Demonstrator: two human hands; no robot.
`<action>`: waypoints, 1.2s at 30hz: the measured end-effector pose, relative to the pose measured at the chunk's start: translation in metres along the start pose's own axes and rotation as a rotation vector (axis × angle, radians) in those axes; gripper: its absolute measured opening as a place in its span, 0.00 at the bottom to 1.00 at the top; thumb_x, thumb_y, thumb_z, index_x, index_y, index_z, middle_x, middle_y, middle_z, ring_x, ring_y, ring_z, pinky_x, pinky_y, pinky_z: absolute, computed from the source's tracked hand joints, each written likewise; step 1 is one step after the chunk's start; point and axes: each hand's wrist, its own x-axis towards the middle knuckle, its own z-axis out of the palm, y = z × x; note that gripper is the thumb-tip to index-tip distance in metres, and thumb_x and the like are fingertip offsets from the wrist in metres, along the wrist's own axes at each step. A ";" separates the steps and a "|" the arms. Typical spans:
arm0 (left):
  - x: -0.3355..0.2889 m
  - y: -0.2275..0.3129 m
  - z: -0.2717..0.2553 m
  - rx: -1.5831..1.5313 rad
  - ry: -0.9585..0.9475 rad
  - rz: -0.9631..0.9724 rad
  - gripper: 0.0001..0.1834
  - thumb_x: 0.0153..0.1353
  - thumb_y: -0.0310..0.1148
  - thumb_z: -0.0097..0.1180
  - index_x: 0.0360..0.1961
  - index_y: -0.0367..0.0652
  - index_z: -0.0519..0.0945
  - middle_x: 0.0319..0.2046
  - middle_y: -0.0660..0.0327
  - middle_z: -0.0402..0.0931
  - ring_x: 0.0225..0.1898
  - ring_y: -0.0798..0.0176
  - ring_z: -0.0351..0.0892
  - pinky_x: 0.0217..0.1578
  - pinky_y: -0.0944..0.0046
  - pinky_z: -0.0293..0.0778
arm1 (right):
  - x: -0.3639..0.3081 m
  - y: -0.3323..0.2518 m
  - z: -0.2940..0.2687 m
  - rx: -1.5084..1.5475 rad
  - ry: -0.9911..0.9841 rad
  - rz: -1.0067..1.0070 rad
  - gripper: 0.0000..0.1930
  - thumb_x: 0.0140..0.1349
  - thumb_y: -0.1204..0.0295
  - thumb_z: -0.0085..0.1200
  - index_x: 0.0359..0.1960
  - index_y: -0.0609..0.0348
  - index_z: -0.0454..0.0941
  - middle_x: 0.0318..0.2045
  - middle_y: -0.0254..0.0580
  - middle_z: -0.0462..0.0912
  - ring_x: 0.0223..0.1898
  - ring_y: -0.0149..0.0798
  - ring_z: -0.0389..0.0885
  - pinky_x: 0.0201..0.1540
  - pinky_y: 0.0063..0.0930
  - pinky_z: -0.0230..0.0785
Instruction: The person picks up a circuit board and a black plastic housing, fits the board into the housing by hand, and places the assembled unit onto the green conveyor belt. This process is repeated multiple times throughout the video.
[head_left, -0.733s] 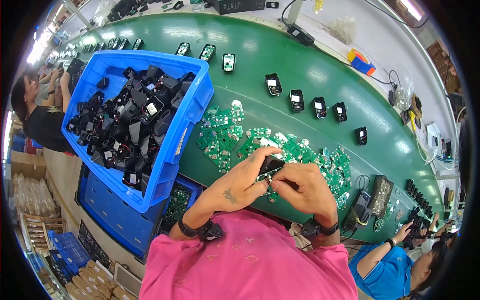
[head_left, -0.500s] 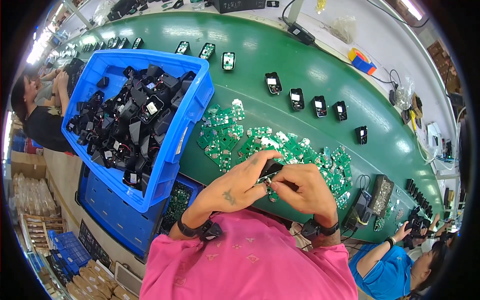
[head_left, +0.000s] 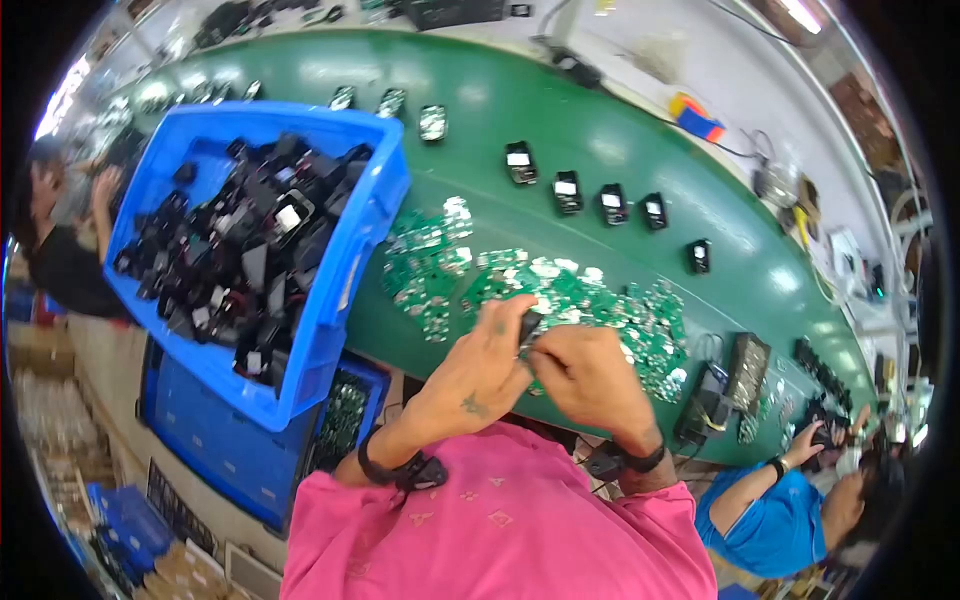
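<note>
A small black plastic housing (head_left: pixel 528 328) is gripped in my left hand (head_left: pixel 474 372), mostly covered by the fingers. My right hand (head_left: pixel 590 378) is closed right up against it, fingertips curled in; whatever they pinch is hidden. Loose green circuit boards (head_left: pixel 560 285) are heaped on the green table just beyond both hands. More circuit boards (head_left: pixel 425 265) lie beside the blue bin to the left. Farther out, a row of black housings (head_left: pixel 567 192) with white labels stands on the table.
A blue bin (head_left: pixel 345 330) full of black housings sits at the left. Farther back are housings with green boards (head_left: pixel 433 123). A dark block (head_left: pixel 747 372) and a black device (head_left: pixel 704 400) lie at the right. One person works at each side; a tape roll (head_left: pixel 697 117) lies at the back.
The view has shifted slightly and blurred. The housing in my left hand is turned, so its open side with the board no longer shows. My right fingers are curled tighter.
</note>
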 end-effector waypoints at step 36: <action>-0.017 -0.038 0.041 -0.127 0.363 0.317 0.29 0.54 0.13 0.49 0.59 0.39 0.73 0.52 0.52 0.70 0.46 0.56 0.78 0.43 0.66 0.78 | -0.048 -0.008 0.031 0.075 0.298 0.030 0.10 0.65 0.69 0.53 0.30 0.64 0.77 0.22 0.50 0.77 0.26 0.52 0.77 0.30 0.40 0.68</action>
